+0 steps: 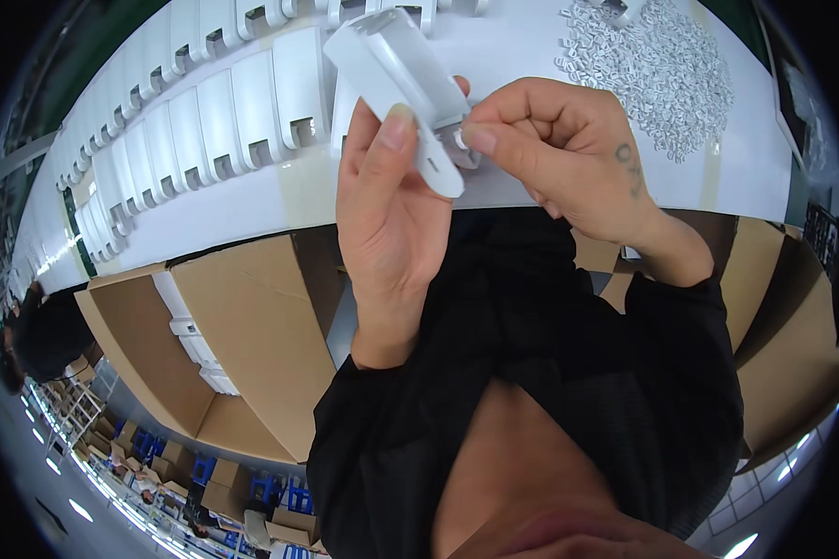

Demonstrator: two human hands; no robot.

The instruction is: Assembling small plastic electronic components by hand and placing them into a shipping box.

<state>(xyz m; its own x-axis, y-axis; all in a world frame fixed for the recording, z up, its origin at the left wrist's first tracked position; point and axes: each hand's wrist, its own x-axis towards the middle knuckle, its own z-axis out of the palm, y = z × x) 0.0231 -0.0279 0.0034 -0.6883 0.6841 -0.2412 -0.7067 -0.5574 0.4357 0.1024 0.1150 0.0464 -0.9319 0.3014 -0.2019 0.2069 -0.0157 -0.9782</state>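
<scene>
My left hand [389,210] is closed around a white plastic housing [401,65], holding it tilted above the near edge of the table. The thumb presses on its flat side, and a rounded tab with a small slot points toward me. At the housing's lower end, my right hand [583,154] pinches a small whitish plastic piece [460,140] between thumb and index finger. That piece touches or sits close to the housing's end; the fingertips hide most of it, so its exact kind cannot be made out.
Rows of similar white housings [216,112] line the left of the white table [522,47]. A heap of small clear plastic pieces [648,84] lies at the right. Below the edge stand an open carton [242,326] at left and another cardboard box [783,335] at right. Another person [47,331] is far left.
</scene>
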